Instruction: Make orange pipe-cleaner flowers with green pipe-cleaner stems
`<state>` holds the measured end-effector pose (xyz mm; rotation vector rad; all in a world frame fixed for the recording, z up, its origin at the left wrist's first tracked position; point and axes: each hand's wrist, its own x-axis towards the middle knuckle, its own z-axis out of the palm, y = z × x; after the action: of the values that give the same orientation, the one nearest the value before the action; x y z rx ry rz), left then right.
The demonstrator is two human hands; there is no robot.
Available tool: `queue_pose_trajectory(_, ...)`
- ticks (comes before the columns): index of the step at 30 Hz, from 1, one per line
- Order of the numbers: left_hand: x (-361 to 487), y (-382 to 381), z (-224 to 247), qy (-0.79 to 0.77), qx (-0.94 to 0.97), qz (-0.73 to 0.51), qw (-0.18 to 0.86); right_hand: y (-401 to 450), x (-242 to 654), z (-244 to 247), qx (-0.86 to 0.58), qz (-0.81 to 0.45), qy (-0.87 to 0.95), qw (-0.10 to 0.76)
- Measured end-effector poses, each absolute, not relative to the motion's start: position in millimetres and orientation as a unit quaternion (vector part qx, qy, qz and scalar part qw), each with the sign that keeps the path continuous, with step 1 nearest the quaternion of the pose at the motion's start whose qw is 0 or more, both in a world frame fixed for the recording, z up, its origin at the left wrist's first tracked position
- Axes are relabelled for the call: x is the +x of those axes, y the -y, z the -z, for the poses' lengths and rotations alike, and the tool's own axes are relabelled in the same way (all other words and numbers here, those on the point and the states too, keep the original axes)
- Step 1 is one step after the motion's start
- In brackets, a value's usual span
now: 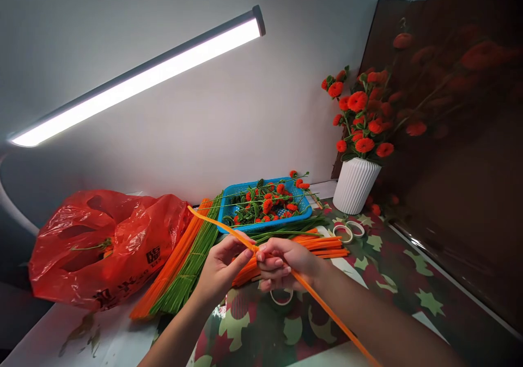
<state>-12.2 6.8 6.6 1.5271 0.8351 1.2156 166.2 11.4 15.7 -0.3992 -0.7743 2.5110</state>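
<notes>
Both my hands meet over the middle of the table, closed on orange pipe cleaners [327, 308]. My left hand [223, 266] pinches them between thumb and fingers; one end sticks out up and to the left. Curled fingers of my right hand [288, 261] grip them close by, and the long tail runs down to the right below my wrist. How the strands join between my fingertips is partly hidden. Behind my hands lie a bundle of orange pipe cleaners [321, 243] and a blue basket [305, 210] with red-orange flowers and green stems.
On the left sit a red plastic bag [110, 231] and bundles of orange and green pipe cleaners [183, 280]. Tape rolls [342, 233] lie right of the basket. A white vase [357, 186] of red flowers stands behind them, beside a dark glossy panel [453, 193]. A lit lamp [143, 78] hangs above.
</notes>
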Motion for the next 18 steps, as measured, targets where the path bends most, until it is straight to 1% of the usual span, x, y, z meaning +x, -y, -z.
queue_pose_trajectory(2, -11.7, -7.3, -4.1, -0.321, 0.638, -0.503, 0.486, -11.4, 165.0, -14.2, -0.12, -0.938, 0.248, 0.211)
queue_pose_trajectory(4, -11.1, -7.4, -2.2, -0.305, 0.644, -0.505, 0.487, -11.1, 163.1, -11.7, -0.1, -0.948, 0.224, 0.202)
queue_pose_trajectory(11, -10.5, -5.7, -0.6, -0.288, 0.643, -0.517, 0.486, -9.2, 158.9, -5.8, -0.052, -0.962, 0.183, 0.196)
queue_pose_trajectory(18, -11.9, -6.9, 3.0, -0.284, 0.647, -0.529, 0.47, -5.6, 159.1, -8.9, -0.054, -0.965, 0.173, 0.189)
